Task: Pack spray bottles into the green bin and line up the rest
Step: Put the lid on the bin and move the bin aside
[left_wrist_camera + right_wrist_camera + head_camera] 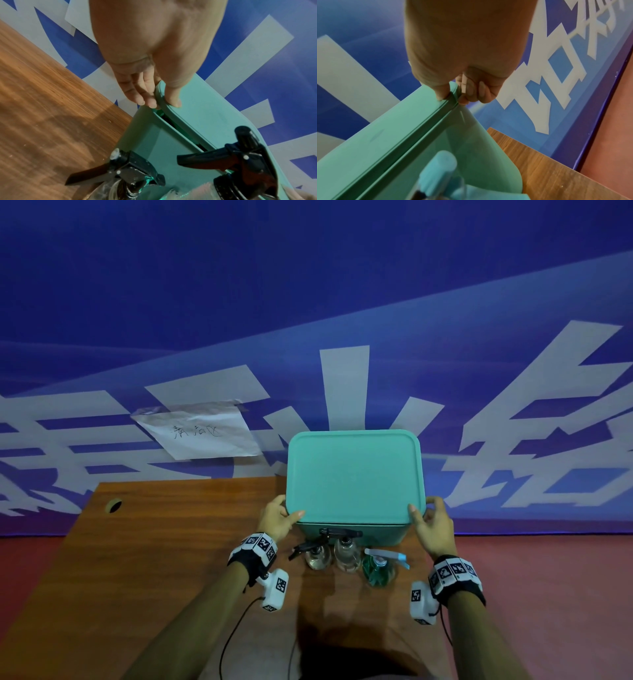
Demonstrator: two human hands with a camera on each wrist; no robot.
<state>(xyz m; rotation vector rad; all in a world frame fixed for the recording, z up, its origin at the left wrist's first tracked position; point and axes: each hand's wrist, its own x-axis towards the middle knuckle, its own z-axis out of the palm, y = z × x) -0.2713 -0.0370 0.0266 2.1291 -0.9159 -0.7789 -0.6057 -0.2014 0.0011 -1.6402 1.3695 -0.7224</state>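
Note:
A green bin [352, 534] stands at the table's far edge with its green lid [354, 477] on top. My left hand [291, 515] pinches the lid's near-left corner, thumb on top and fingers under the rim [163, 104]. A thin gap shows between the lid [205, 119] and the bin wall [145, 135]. My right hand [419, 510] pinches the near-right corner of the lid [385, 135] the same way [453, 97]. Three spray bottles stand in front of the bin: two clear ones with black triggers [317, 554] [346, 553] and a green one with a light blue trigger [380, 568].
The wooden table [154, 542] has a cable hole [113, 505] near its far-left corner. A handwritten paper note [202, 433] is taped to the blue banner behind. Red floor [548, 577] lies right of the table edge. Thin cables hang from both wrists.

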